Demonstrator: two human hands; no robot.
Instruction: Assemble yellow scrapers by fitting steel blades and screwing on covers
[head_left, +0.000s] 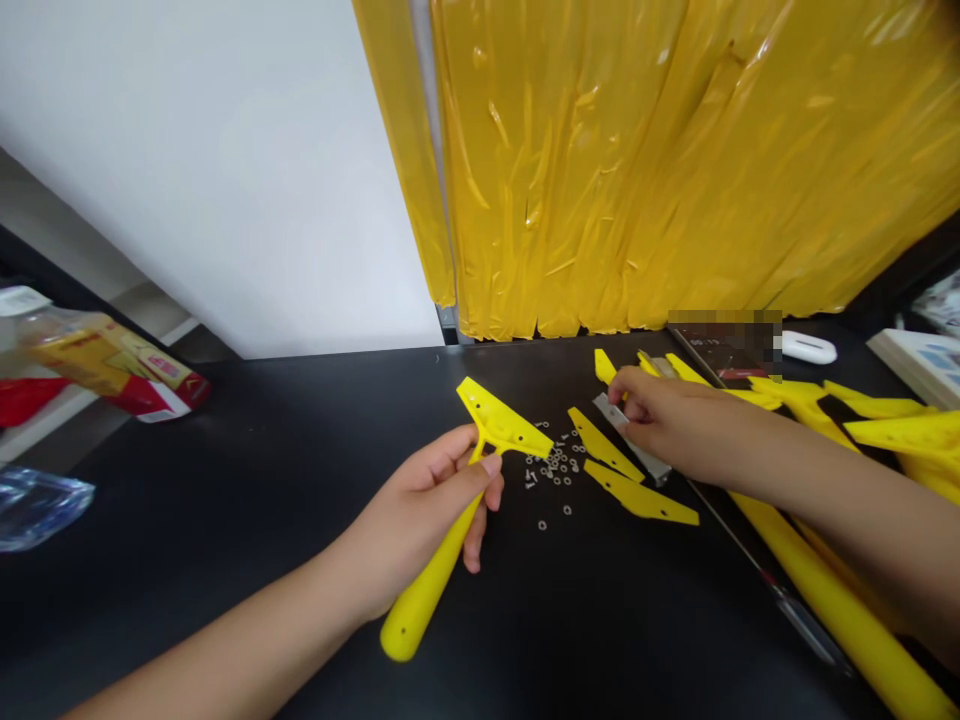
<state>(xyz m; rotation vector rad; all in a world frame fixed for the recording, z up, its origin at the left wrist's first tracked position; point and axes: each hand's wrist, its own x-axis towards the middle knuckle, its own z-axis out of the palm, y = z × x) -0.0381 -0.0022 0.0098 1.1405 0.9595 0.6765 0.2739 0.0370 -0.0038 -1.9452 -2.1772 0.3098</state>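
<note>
My left hand (427,515) is closed round a yellow plastic scraper handle (435,580), gripping it just below its wide angled head, which points away from me. The head has small holes in it. To the right, my right hand (652,405) has curled fingers on the upper end of a grey metal strip (646,457); whether it is lifted from the table I cannot tell. Two flat yellow plates (641,495) with holes lie beside the strip. Between my hands are scattered several small nuts and screws (559,465).
More yellow scraper parts (817,575) lie at the right, partly under my right forearm. A dark phone-like device (720,350) and a white oval object (808,347) are at the back. A drink bottle (112,360) and clear plastic (41,508) are at the left. Yellow sheeting (637,170) hangs behind.
</note>
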